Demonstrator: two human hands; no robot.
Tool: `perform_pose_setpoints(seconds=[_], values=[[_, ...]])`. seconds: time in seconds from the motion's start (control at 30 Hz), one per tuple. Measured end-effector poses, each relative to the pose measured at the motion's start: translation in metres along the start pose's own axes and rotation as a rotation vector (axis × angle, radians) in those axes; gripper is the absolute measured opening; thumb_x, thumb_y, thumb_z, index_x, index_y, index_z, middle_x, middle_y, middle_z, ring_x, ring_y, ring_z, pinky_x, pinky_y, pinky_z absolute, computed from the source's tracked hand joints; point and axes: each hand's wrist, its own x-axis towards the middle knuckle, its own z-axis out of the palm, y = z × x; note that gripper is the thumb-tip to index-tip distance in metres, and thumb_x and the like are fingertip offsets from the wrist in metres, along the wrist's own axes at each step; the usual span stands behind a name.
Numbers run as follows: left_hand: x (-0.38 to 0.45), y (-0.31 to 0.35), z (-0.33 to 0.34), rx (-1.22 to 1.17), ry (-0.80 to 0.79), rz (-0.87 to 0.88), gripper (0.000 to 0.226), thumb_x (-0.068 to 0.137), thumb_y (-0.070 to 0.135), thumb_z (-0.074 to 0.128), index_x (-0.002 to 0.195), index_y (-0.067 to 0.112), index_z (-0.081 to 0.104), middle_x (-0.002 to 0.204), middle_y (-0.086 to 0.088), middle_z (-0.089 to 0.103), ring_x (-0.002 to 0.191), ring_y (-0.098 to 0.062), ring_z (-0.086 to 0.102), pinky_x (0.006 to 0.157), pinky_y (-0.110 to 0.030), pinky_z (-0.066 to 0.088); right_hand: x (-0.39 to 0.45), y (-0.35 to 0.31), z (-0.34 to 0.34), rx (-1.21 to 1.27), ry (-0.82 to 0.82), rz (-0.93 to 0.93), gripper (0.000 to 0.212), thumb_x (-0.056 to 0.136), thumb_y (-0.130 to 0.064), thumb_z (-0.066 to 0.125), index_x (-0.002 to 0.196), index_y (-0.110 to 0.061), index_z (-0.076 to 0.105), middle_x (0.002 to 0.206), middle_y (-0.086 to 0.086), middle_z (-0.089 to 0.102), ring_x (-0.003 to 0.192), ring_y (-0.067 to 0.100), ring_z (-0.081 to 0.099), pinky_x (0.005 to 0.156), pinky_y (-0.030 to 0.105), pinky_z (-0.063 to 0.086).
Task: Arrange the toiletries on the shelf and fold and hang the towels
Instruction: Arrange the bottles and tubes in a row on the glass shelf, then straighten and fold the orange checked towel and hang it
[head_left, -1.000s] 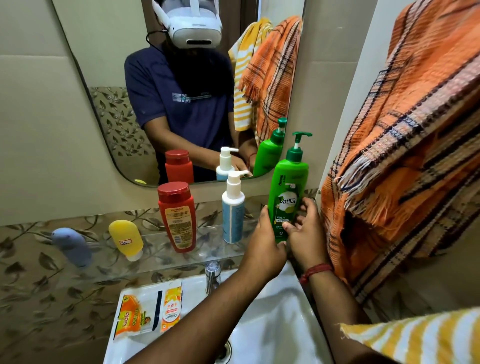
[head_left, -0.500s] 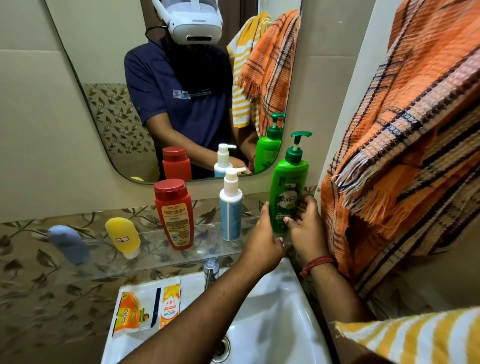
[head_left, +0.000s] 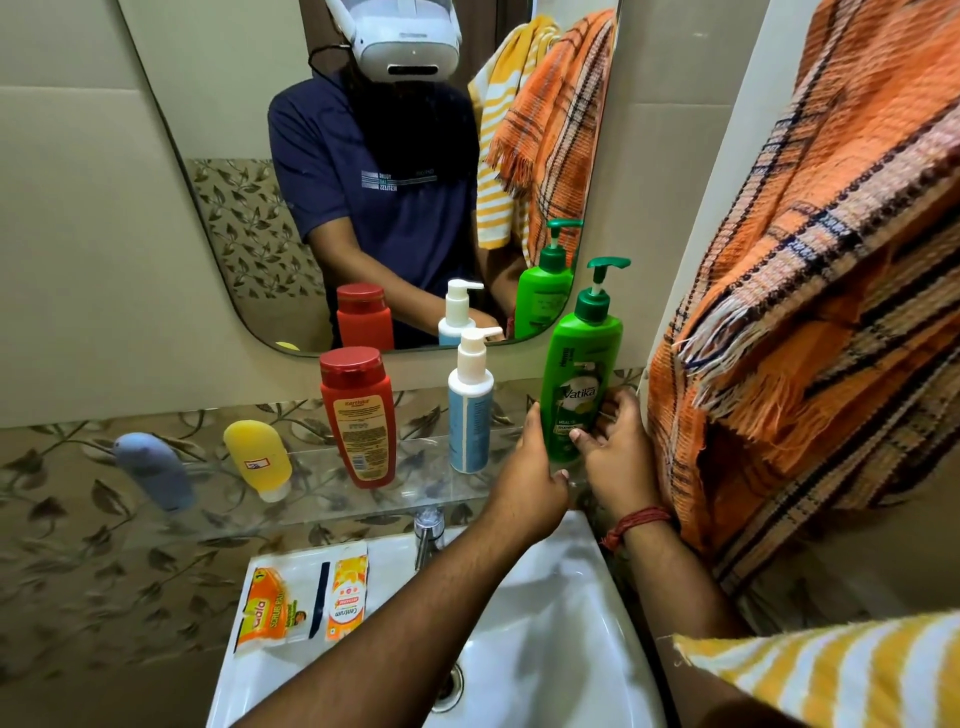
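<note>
I'm on the toiletries step: my left hand (head_left: 527, 470) and right hand (head_left: 615, 449) both grip the lower part of the green pump bottle (head_left: 579, 384), upright at the right end of the glass shelf (head_left: 410, 480). Next, I judge, comes letting go without tipping it; it's tall, glossy plastic. The coarse, fringed orange towel (head_left: 810, 322) hangs right, unfolded.

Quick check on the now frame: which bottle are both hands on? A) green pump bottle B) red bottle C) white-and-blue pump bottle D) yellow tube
A: the left hand and the right hand both touch the lower part of the green pump bottle at the right end of the glass shelf; the red bottle, the white-and-blue pump bottle and the yellow tube stand untouched.
</note>
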Motion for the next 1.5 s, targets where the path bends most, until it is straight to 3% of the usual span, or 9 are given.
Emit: perform_pose_setpoints(seconds=[0.5,0.57,0.73,0.83,0.97,1.07,1.13,1.33,1.5], values=[[0.002,0.0,-0.008,-0.023,-0.081,-0.013,0.094,0.091,0.002,0.057,0.159,0.033,0.0,0.149,0.0,0.052,0.124,-0.021,0.059,0.102,-0.044,0.052,-0.007,-0.005,-0.002,-0.056,0.022,0.009,0.063,0.087,0.01,0.062,0.14,-0.013,0.036,0.142,0.013,0.052,0.132,0.026,0.052,0.106,0.042,0.048],[0.0,-0.001,-0.008,-0.056,-0.074,-0.02,0.093,0.092,0.003,0.059,0.16,0.032,0.003,0.153,0.002,0.048,0.132,-0.021,0.054,0.108,-0.044,0.048,-0.015,-0.007,-0.003,-0.09,0.058,-0.024,0.061,0.089,0.005,0.063,0.142,-0.012,0.036,0.144,0.012,0.049,0.134,0.025,0.048,0.107,0.036,0.044],[-0.019,-0.003,-0.014,-0.035,-0.018,0.014,0.079,0.1,0.012,0.056,0.161,0.024,0.007,0.161,0.003,0.034,0.146,-0.016,0.035,0.109,-0.024,0.033,-0.035,-0.002,0.001,-0.191,0.131,-0.157,0.058,0.087,-0.023,0.061,0.139,-0.019,0.038,0.146,0.01,0.046,0.137,0.023,0.044,0.113,0.047,0.04],[-0.031,-0.009,-0.018,-0.018,0.047,0.093,0.066,0.103,0.021,0.051,0.16,0.026,0.017,0.162,0.001,0.034,0.144,-0.015,0.038,0.112,-0.031,0.037,-0.053,-0.001,0.007,-0.23,0.151,-0.189,0.055,0.084,-0.037,0.053,0.136,-0.021,0.042,0.139,0.007,0.049,0.132,0.021,0.048,0.11,0.047,0.043],[-0.048,-0.005,-0.033,-0.095,0.072,0.21,0.055,0.105,0.033,0.048,0.156,0.027,0.029,0.154,0.007,0.045,0.136,-0.002,0.044,0.112,-0.033,0.043,-0.088,-0.02,0.011,-0.305,0.145,-0.301,0.051,0.09,-0.029,0.054,0.139,-0.023,0.043,0.138,0.002,0.052,0.131,0.017,0.05,0.107,0.045,0.045],[-0.057,0.008,-0.05,-0.21,0.051,0.297,0.043,0.104,0.036,0.049,0.146,0.038,0.038,0.125,0.038,0.052,0.116,0.023,0.048,0.1,-0.017,0.043,-0.106,-0.044,0.011,-0.363,0.21,-0.408,0.052,0.09,-0.008,0.058,0.14,-0.019,0.047,0.141,0.002,0.053,0.133,0.014,0.048,0.109,0.042,0.043],[-0.063,0.022,-0.063,-0.3,0.023,0.331,0.04,0.101,0.044,0.048,0.14,0.045,0.037,0.119,0.04,0.052,0.111,0.028,0.047,0.098,-0.015,0.042,-0.12,-0.071,0.01,-0.397,0.274,-0.487,0.052,0.091,-0.007,0.057,0.14,-0.021,0.048,0.144,-0.002,0.051,0.136,0.01,0.045,0.112,0.039,0.04],[-0.061,0.076,-0.094,-0.51,-0.068,0.455,0.073,0.086,0.067,0.041,0.147,0.027,0.046,0.148,0.007,0.053,0.136,-0.005,0.049,0.117,-0.038,0.039,-0.142,-0.156,0.004,-0.41,0.492,-0.714,0.047,0.09,-0.007,0.057,0.136,-0.015,0.051,0.145,0.0,0.052,0.138,0.011,0.045,0.113,0.034,0.039],[-0.056,0.13,-0.107,-0.677,-0.172,0.484,0.059,0.094,0.069,0.041,0.141,0.035,0.05,0.144,0.012,0.055,0.134,-0.004,0.049,0.119,-0.043,0.035,-0.164,-0.224,-0.011,-0.514,0.806,-0.92,0.036,0.082,0.01,0.06,0.117,0.001,0.061,0.124,0.015,0.06,0.123,0.026,0.055,0.108,0.033,0.041]])
